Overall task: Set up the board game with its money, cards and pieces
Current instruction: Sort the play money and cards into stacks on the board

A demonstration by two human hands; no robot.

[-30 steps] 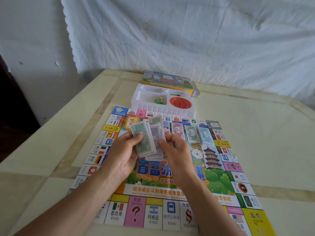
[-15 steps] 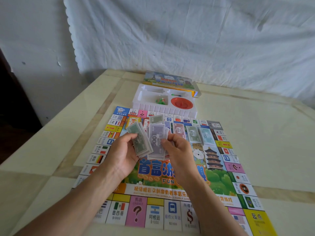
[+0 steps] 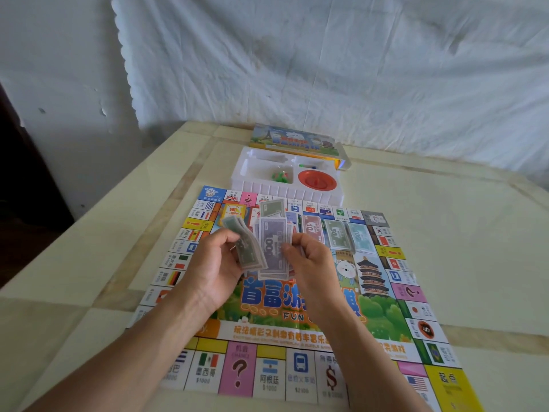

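The colourful paper game board lies unfolded on the desk, with three sorted note piles on it. The left hand has its grip on green paper notes, and the right hand pinches purple paper notes. Small green pieces sit unplaced in the white plastic tray.

The tray sits behind the board, the box behind that, seemingly three note piles on the board

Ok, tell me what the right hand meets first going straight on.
The purple notes that the right hand pinches; past them, probably the left hand's green notes, though depth is unclear.
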